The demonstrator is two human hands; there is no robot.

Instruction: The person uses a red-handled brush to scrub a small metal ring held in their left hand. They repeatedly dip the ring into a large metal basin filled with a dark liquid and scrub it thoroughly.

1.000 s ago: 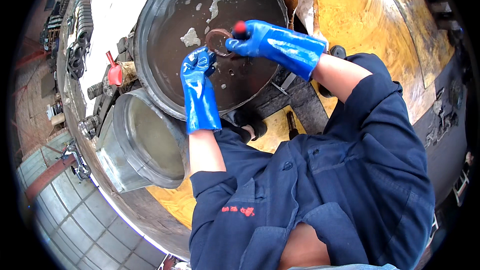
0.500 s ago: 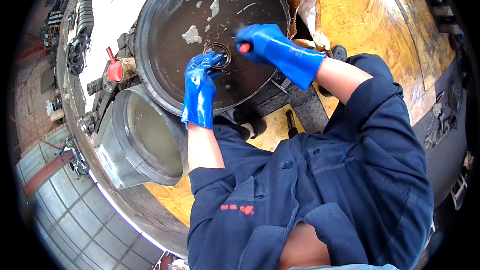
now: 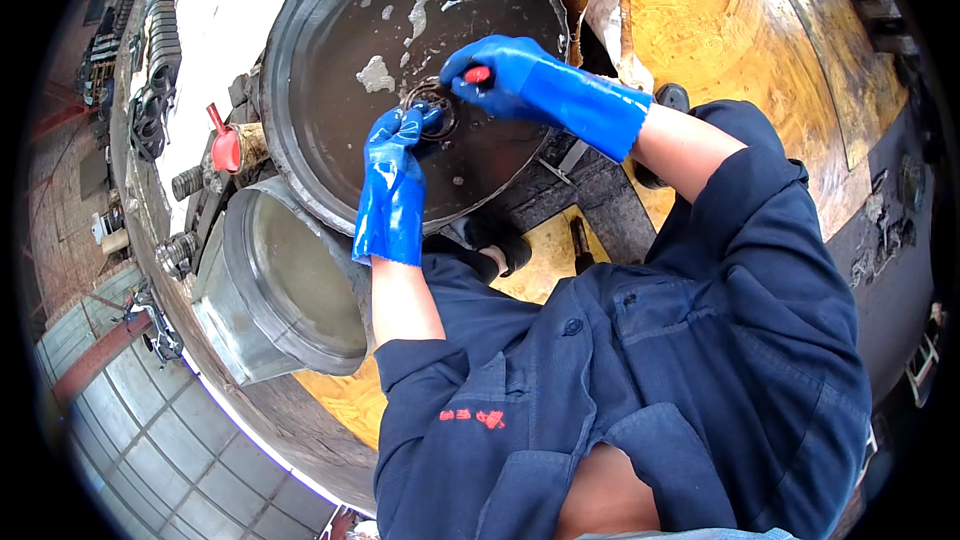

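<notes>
Both my hands wear long blue rubber gloves. My left hand (image 3: 393, 145) is closed on a dark metal ring (image 3: 453, 123), held over the large round tub (image 3: 275, 105) of murky brown liquid. Foam patches float on the surface. My right hand (image 3: 500, 78) is wrapped around a tool with a red handle (image 3: 477, 74). It sits just right of the ring and above it in the picture. The tool's working end is hidden or blurred at the ring, so its kind does not show.
Left of the tub, a metal bucket (image 3: 235, 275) of cloudy liquid leans at a tilt. A red plastic scoop-like piece (image 3: 226, 148) and dark metal parts (image 3: 188, 183) lie nearby. Torn cardboard (image 3: 605, 0) stands against the tub's right side. My shoes are on the yellowish floor boards (image 3: 700, 30).
My right hand with the red-handled tool has moved left and slightly up, onto the ring. The left hand still holds the ring, nearly in place. The whole view has shifted a little.
</notes>
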